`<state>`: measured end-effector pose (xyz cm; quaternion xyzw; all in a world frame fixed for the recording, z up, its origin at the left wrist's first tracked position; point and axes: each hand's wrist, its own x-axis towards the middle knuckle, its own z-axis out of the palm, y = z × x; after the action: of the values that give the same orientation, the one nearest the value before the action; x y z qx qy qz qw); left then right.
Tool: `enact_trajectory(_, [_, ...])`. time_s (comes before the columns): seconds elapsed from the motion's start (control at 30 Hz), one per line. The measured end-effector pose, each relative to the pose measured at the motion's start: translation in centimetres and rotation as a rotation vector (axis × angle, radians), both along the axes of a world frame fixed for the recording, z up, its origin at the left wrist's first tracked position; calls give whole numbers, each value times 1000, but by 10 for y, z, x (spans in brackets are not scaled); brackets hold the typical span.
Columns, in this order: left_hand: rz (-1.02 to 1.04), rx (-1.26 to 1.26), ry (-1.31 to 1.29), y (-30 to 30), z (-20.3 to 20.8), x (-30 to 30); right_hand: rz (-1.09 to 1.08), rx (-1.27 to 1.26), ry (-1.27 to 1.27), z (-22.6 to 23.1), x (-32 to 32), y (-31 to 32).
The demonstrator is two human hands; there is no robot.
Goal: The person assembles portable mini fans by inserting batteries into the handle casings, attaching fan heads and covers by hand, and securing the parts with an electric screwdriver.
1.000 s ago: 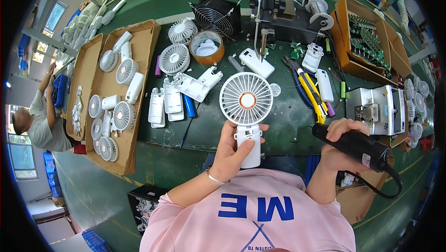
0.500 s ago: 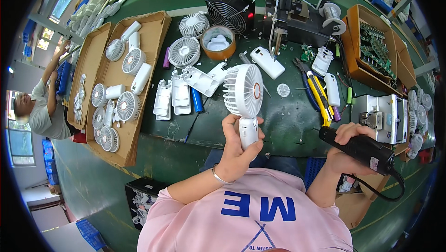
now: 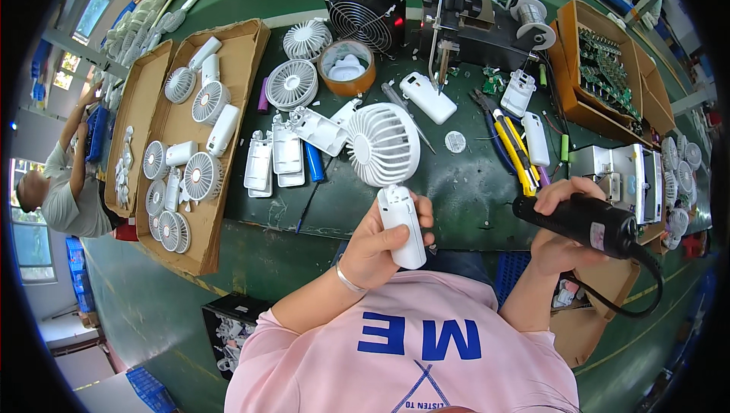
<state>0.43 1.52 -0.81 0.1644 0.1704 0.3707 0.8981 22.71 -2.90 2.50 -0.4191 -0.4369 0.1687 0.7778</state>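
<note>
My left hand is closed round the handle of a white handheld fan, just over the bench's near edge. The fan stands head up, with its slatted grille and the broad face of its handle toward me. My right hand grips a black corded electric screwdriver, whose narrow end points left toward the fan, well apart from it. Beyond the fan lie opened white handle shells, a blue-handled screwdriver and a white handle casing. Yellow cutters and pliers lie beyond my right hand.
At left, a cardboard tray holds several fans and casings. Along the back stand a black cooling fan, a tape roll and a soldering stand with a wire spool. A box of circuit boards is at right. Another person works far left.
My left hand has turned the fan from a side-on pose to show its broad grille and handle face. The electric screwdriver stays in my right hand, shifted slightly left and up.
</note>
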Motion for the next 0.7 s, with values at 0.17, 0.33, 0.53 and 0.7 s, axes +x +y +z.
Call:
enact_trajectory(0.17, [-81,190,12,-5,-10,-1,68,49,52,4,2,-7])
enact_trajectory(0.33, [-108,19,191,-15,1,8,174,332,46,40,-20,-20])
enact_trajectory(0.53, [-65,248,511,-29,-10,19,566,385,-5,37,-60,-29])
enact_trajectory(0.7, [-67,278,491,-31,-5,21,573,342,-74,29,-64,-25])
